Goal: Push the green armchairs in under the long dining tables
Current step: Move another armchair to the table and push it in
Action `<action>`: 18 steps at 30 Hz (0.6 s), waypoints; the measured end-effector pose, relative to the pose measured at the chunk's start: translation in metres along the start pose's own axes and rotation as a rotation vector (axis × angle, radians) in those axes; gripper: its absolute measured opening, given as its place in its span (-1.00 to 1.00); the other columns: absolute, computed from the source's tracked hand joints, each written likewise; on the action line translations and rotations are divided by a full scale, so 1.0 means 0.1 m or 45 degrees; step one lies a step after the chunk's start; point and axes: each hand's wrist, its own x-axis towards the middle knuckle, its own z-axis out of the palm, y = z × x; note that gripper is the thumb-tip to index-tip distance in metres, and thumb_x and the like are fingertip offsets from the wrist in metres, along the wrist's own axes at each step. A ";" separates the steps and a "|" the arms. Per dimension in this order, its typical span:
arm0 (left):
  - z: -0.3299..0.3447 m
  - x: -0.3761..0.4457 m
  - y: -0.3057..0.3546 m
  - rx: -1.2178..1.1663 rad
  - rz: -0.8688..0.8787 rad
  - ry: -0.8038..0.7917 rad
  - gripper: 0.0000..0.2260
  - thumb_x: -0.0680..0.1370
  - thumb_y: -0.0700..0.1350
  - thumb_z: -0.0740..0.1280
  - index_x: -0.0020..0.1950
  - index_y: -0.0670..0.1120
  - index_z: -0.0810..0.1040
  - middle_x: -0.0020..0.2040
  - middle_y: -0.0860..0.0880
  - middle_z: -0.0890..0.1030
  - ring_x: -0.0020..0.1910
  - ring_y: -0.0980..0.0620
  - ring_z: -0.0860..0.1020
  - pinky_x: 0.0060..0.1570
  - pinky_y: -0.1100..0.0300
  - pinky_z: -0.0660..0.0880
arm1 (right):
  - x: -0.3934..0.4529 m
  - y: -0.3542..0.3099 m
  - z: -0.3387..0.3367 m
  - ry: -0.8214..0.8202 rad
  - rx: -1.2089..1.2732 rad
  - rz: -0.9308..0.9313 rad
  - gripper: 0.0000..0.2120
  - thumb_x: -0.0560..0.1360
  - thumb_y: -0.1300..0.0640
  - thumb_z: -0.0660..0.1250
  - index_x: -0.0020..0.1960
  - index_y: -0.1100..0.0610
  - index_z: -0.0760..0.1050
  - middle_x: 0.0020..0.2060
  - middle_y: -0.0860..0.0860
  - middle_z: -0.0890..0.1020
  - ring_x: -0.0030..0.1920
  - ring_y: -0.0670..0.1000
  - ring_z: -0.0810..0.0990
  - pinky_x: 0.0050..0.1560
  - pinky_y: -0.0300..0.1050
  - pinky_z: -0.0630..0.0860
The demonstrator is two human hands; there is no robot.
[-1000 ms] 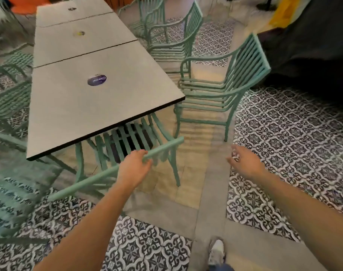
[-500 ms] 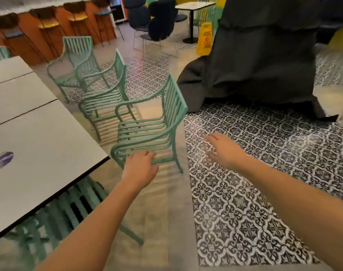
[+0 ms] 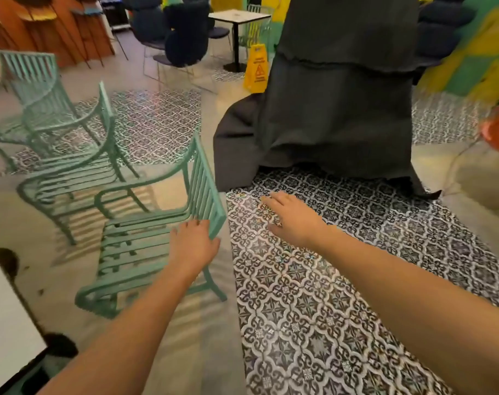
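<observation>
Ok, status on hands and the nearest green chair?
Left hand open at nearest armchair back. Right hand open, free. Chair still out from table. Nothing blocking.

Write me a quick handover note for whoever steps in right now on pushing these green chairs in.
Left hand: open, fingers reaching the lower back corner of the nearest green armchair, no grip closed yet.
Right hand: open, hovering over the patterned floor, holding nothing.
Three armchairs stand out on the floor away from the long table: the nearest one, the middle armchair and the far armchair.
Done: none of these three is pushed in.
Left: push all three in under the table, probably nearest first.
</observation>
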 end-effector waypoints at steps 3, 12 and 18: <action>-0.07 0.51 0.13 0.083 0.009 -0.016 -0.56 0.57 0.18 0.19 0.35 -0.03 0.42 0.31 -0.12 0.47 0.33 -0.14 0.41 0.36 -0.11 0.27 | 0.41 0.30 -0.01 -0.007 0.011 -0.004 -0.33 0.58 -0.10 0.20 0.58 0.04 0.00 0.55 0.08 0.10 0.53 0.11 0.05 0.51 -0.03 0.00; 0.02 2.11 0.53 0.057 -0.197 -0.086 -0.53 0.59 0.15 0.17 0.43 -0.05 0.34 0.37 -0.11 0.42 0.34 -0.16 0.40 0.33 -0.07 0.32 | 1.93 1.47 0.04 -0.054 0.015 -0.201 -0.34 0.59 -0.01 0.20 0.58 0.05 -0.04 0.55 0.08 0.09 0.53 0.12 0.05 0.51 -0.01 0.04; 0.11 2.86 0.66 0.061 -0.407 -0.155 -0.47 0.57 0.23 0.15 0.46 -0.02 0.30 0.36 -0.08 0.43 0.31 -0.13 0.43 0.25 -0.03 0.37 | 2.99 1.95 -0.03 -0.089 -0.017 -0.441 -0.34 0.58 0.02 0.22 0.57 0.05 -0.02 0.54 0.09 0.12 0.53 0.14 0.07 0.50 0.08 0.09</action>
